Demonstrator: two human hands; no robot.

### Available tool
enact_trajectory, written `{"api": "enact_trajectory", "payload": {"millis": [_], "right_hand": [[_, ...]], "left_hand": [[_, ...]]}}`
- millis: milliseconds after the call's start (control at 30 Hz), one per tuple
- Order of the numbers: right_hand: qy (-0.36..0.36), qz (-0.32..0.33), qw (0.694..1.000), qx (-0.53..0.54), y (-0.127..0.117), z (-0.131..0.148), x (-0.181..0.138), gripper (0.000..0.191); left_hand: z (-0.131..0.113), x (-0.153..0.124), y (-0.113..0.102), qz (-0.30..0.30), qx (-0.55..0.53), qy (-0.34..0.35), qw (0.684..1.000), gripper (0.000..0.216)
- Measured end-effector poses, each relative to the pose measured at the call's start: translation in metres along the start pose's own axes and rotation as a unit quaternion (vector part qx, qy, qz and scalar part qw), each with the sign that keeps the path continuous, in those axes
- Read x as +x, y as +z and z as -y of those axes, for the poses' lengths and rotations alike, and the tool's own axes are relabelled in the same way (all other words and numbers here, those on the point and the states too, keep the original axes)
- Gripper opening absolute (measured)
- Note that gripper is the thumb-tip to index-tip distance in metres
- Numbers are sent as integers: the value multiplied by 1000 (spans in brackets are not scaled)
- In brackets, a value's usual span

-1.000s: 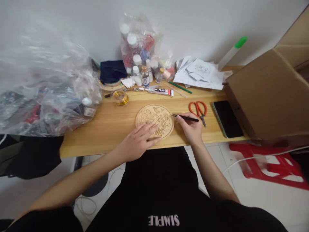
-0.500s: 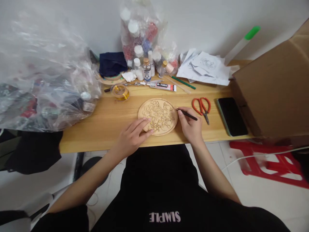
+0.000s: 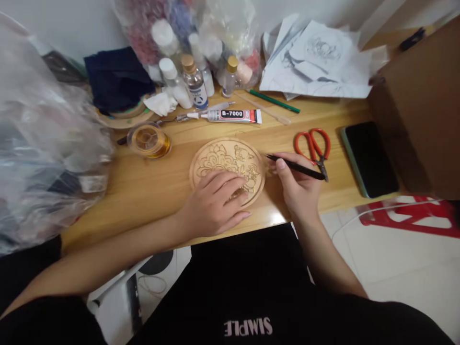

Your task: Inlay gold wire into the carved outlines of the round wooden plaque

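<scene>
And here the left hand (image 3: 217,201) lies fingers spread over the round, pale wooden disc with gold-lined flowers (image 3: 233,162) flat on the desk (image 3: 143,187), the right hand (image 3: 301,189) pinching slim black tweezers (image 3: 299,167) just beside it—steady palm, light pinch should serve best!

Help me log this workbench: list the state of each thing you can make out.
Wooden disc: flat, partly under the left hand
Black tweezers: held in the right hand
Pliers: handles apart
Glue tube: lying down
Wire spool: flat, gold wire wound on
Brown-capped bottle: upright, capped
Green pencil: lying down
Phone: face up, screen dark
Papers: loosely piled
</scene>
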State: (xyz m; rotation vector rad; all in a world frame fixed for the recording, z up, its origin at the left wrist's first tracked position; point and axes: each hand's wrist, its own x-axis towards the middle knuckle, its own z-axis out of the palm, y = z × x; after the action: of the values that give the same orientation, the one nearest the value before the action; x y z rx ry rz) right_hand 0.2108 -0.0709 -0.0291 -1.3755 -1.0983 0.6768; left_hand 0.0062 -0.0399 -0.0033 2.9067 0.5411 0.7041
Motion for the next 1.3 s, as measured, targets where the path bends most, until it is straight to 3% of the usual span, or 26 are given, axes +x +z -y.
{"api": "enact_trajectory", "payload": {"millis": [167, 400, 900, 1167, 1300], "right_hand": [[25, 5, 1000, 5, 1, 2, 0, 12], [35, 7, 999, -19, 1, 3, 0, 13], [13, -7, 1000, -2, -1, 1, 1, 13], [-18, 39, 995, -92, -15, 21, -32, 25], [-10, 39, 994, -98, -15, 18, -44, 29]], "left_hand": [[0, -3, 11, -1, -27, 2, 1000, 32], [2, -2, 8, 54, -22, -15, 998, 38], [3, -10, 16, -10, -47, -10, 999, 34], [2, -12, 17, -8, -48, -19, 999, 34], [2, -8, 15, -1, -51, -25, 998, 33]]}}
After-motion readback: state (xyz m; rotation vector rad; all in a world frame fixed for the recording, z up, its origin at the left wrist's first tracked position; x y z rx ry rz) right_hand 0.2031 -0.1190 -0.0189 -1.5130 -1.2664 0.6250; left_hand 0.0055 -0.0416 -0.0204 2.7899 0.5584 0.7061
